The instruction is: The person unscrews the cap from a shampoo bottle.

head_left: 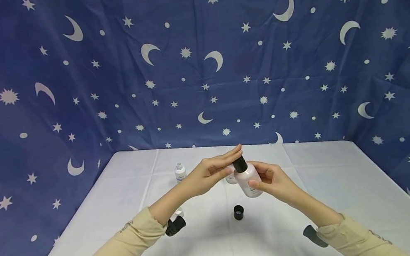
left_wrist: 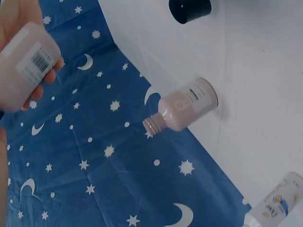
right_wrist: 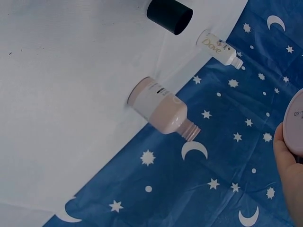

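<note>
My right hand (head_left: 276,181) grips a pale pink bottle (head_left: 247,180) by its body, tilted with its top to the left, above the table. A black cap (head_left: 239,165) is on that bottle's top. The left hand (head_left: 209,173) has its fingers laid straight across the cap, with the thumb near its side. In the left wrist view, the held bottle (left_wrist: 28,66) shows a barcode label. Behind the hands stands a second pink bottle (head_left: 230,178), partly hidden; its bare threaded neck (right_wrist: 190,131) shows in the right wrist view.
On the white table (head_left: 210,248), a loose black cap (head_left: 238,212) lies nearer me. An uncapped white Dove bottle (head_left: 180,172) stands behind the left forearm. A small white object (head_left: 179,212), possibly a cap, is partly hidden by that arm. Star-patterned blue cloth (head_left: 198,62) surrounds the table.
</note>
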### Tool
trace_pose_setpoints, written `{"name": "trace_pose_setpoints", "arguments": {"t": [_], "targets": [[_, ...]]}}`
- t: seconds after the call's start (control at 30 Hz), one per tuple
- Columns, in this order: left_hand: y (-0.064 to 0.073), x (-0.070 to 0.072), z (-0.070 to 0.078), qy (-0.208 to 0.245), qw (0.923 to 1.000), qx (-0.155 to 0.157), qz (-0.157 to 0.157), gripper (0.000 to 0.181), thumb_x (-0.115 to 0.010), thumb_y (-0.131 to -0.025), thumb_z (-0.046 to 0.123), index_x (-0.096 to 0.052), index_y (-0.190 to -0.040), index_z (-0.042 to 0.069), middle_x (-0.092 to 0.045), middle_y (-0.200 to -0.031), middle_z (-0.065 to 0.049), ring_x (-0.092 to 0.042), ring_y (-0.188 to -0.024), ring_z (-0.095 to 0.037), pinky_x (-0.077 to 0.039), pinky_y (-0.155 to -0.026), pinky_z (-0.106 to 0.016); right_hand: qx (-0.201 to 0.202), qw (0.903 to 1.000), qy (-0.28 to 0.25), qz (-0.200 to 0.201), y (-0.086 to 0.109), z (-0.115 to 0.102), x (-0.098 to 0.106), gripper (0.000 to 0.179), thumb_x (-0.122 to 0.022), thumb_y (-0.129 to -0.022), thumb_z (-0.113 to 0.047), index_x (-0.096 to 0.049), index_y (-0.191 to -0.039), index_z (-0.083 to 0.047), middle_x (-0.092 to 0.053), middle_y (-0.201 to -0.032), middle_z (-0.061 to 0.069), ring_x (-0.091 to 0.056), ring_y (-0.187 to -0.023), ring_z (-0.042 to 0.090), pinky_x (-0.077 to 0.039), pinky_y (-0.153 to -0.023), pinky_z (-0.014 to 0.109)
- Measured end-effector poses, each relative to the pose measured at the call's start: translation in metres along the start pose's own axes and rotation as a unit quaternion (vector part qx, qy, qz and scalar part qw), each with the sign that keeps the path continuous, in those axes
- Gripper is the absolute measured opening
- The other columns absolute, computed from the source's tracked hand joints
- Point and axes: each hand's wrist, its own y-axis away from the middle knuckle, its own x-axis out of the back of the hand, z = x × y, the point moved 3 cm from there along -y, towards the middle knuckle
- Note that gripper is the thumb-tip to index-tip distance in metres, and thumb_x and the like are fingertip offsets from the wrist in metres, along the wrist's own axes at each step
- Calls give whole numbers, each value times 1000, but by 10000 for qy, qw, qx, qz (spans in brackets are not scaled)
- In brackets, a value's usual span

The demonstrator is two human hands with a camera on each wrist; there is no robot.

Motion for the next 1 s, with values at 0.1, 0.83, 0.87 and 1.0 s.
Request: {"name": "trace_pose_setpoints", "arguments": {"t": [0.1,0.83,0.87,1.0], "targets": [[1,2,2,-192,9997,-124,-90,38,-48,-94,-6,-48,-131,-9,-36,-146,-20,-34,-138,-27,-38,-109,-29,-39,10000,57,-53,1,0,-1,50,-61,-92,-13,-44,-132,11,-54,-125,31,-62,-98,1,-53,-85,22],[5,0,3,-2550,9529,-968,1326,29,-73,-76,3,-70,-104,-3,-70,-105,-15,-68,-99,-24,-52,-86,-17,143,9998,8,-127,-1,5,-6,50,-65,-90,-17,-49,-127,13,-60,-116,31,-65,-90,6,-56,-78,23],[5,-1,4,-2805,9433,-1086,1407,28,-73,-76,5,-71,-103,-2,-71,-102,-14,-69,-96,-22,-53,-84,-16,143,9998,8,-129,0,6,-6,50,-65,-90,-17,-50,-127,12,-60,-116,30,-65,-90,6,-56,-78,23],[3,-4,8,-3466,9107,-1436,1731,23,-77,-74,13,-74,-94,3,-74,-85,-5,-70,-76,-12,-53,-71,-11,161,9998,51,-129,0,3,-6,51,-65,-90,-18,-50,-127,12,-60,-117,30,-65,-91,5,-56,-78,23]]}}
